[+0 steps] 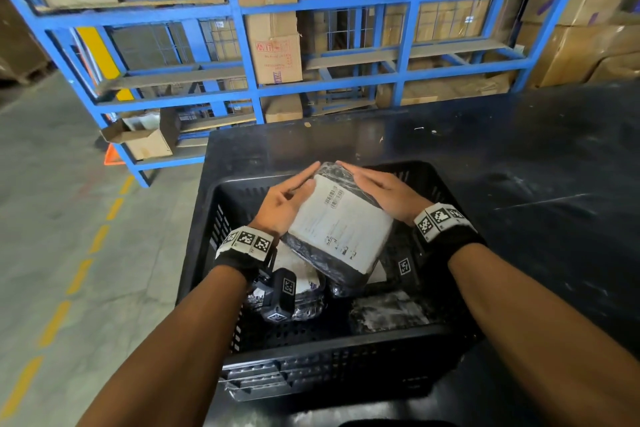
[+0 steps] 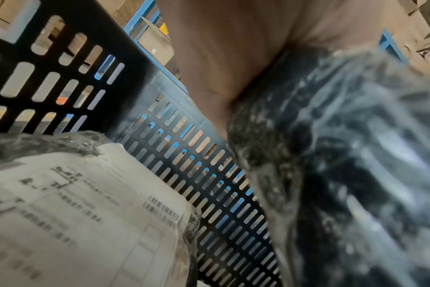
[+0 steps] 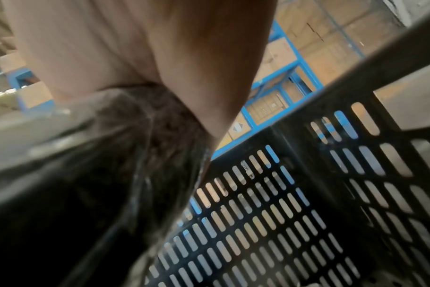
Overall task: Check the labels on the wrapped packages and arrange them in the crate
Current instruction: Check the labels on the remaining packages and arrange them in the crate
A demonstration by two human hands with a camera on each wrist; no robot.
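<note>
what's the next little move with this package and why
Probably lower the wrapped package label-up into the far half of the crate: left hand and right hand press it between them above it, label showing, and other packages already lie at the near side.

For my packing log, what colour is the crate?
The crate is black, with slotted walls; the head view shows it best.
</note>
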